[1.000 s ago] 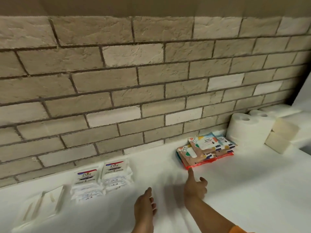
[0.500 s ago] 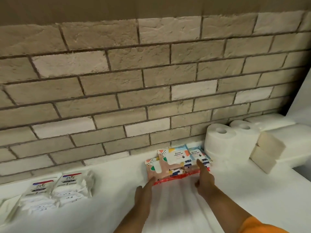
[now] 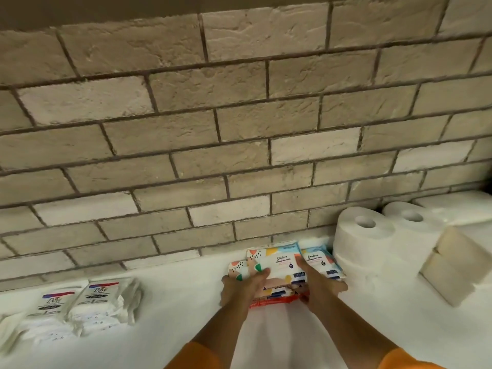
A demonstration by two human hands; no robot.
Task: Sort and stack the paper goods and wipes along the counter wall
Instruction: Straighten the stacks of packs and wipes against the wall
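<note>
A pile of colourful wet-wipe packs [image 3: 279, 262] lies on the white counter [image 3: 279, 334] against the brick wall. My left hand [image 3: 241, 287] grips the pile's left front corner, thumb on top. My right hand [image 3: 316, 284] clasps its right front side, fingers over the top pack. A red-edged pack shows at the bottom of the pile. Two stacks of white wipe packs [image 3: 87, 304] sit to the left. White toilet rolls [image 3: 372, 241] stand just right of the pile.
Beige folded paper blocks [image 3: 450, 267] lean in front of the rolls at right, with a larger white roll pack [image 3: 458, 206] behind. A flat white packet [image 3: 8, 331] lies at the far left edge. The brick wall [image 3: 239, 129] borders the counter.
The view shifted right and closer. Both hands moved forward from the bare counter onto the colourful wipe pile and closed on its two sides.
</note>
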